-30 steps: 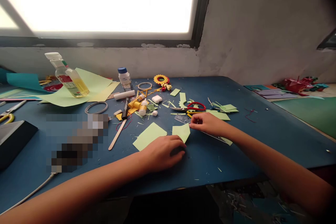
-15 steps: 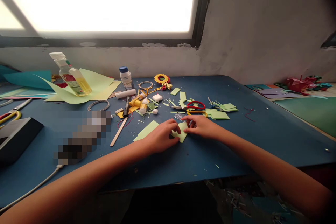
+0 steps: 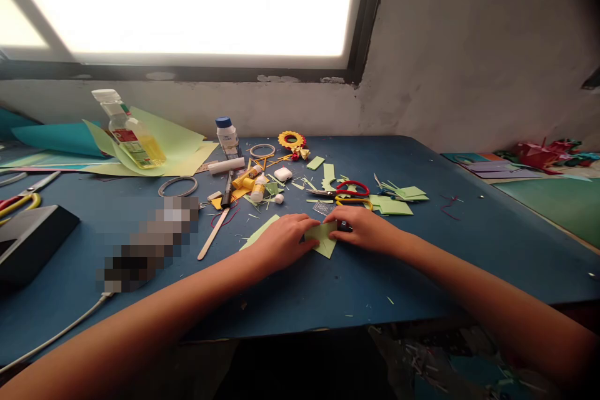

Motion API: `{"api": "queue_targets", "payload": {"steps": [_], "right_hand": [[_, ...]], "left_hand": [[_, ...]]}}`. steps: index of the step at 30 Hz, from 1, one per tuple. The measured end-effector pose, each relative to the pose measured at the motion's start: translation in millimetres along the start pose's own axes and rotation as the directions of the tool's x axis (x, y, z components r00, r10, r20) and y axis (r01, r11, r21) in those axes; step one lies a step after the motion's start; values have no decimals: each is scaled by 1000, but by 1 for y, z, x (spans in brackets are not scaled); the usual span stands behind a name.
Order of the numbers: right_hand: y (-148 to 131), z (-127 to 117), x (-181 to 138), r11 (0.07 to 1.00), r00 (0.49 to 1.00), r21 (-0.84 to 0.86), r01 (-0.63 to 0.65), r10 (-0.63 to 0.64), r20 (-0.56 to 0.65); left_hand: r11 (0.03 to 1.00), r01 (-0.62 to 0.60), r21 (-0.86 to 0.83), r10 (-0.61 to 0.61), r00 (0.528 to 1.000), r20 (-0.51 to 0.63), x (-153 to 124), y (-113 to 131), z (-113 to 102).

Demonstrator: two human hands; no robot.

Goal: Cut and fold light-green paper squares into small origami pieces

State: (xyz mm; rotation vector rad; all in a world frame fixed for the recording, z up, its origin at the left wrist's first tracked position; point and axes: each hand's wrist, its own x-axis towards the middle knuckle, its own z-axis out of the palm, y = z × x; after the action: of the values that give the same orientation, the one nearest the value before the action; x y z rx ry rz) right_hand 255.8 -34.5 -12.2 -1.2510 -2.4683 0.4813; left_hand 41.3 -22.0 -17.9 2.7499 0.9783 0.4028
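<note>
A small piece of light green paper (image 3: 322, 245) lies near the front of the blue table, between my two hands. My left hand (image 3: 287, 236) grips its left side, thumb below and fingers bent over the upper edge. On the other side, my right hand (image 3: 368, 229) pinches the paper's upper right part between thumb and fingertips. Something small and dark shows behind the right fingers; I cannot make out what. Another green sheet (image 3: 259, 232) is partly covered by my left hand. Just beyond the right hand rest red- and yellow-handled scissors (image 3: 352, 188) and green paper pieces (image 3: 395, 207).
Behind the hands are glue bottles (image 3: 258, 189), a black marker (image 3: 227, 190), a wooden stick (image 3: 213, 235), a white case (image 3: 283, 174) and paper scraps. An oil bottle (image 3: 135, 137) stands on green paper at the back left. A black box (image 3: 42, 237) sits at the left.
My fingers have come down onto the small green paper; both hands now hold its upper part. The paper has turned slightly. The view has shifted a little.
</note>
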Motion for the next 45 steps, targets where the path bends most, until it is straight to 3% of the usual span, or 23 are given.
{"api": "queue_targets", "payload": {"steps": [7, 10, 13, 16, 20, 23, 25, 27, 30, 32, 34, 40, 45], "right_hand": [[12, 12, -5, 970, 982, -172, 169, -182, -58], [19, 15, -9, 943, 959, -207, 260, -277, -61], [23, 15, -10, 942, 949, -178, 283, -302, -89], [18, 10, -8, 958, 944, -98, 269, -282, -169], [-2, -11, -7, 961, 884, -100, 256, -275, -379], [-17, -26, -9, 948, 835, -162, 274, -318, -450], [-23, -32, -10, 961, 849, -108, 256, -277, -450], [-25, -32, -10, 984, 913, 45, 173, -143, -383], [-19, -24, -9, 952, 986, 303, -49, 94, -136], [-13, -15, -9, 912, 984, 373, -171, 175, 23], [-8, -6, -9, 905, 976, 365, -217, 197, 92], [-13, 9, -13, 957, 986, 239, -165, 169, 6], [-14, 10, -22, 983, 997, 171, -72, 76, -17]], "left_hand": [[962, -117, 246, 115, 993, 22, -3, 3, 2], [951, -173, 257, 165, 985, 52, -7, 3, 1], [978, -138, 154, 137, 990, 17, -9, -1, 0], [997, -75, -32, 71, 992, -109, -9, -6, -3], [952, -100, -288, -12, 931, -365, -9, -4, -17], [916, -103, -387, -87, 892, -444, -10, 4, -29], [882, -63, -467, -150, 901, -407, -10, 8, -34], [822, 12, -569, -216, 932, -292, -10, 9, -34], [740, 160, -653, -267, 961, -66, -9, 6, -28], [749, 234, -620, -264, 963, 46, -9, 3, -21], [799, 252, -546, -242, 966, 92, -10, 0, -14], [941, 142, -307, -123, 989, 82, -14, 2, -3], [983, 95, -158, -79, 991, 104, -18, 10, -4]]}}
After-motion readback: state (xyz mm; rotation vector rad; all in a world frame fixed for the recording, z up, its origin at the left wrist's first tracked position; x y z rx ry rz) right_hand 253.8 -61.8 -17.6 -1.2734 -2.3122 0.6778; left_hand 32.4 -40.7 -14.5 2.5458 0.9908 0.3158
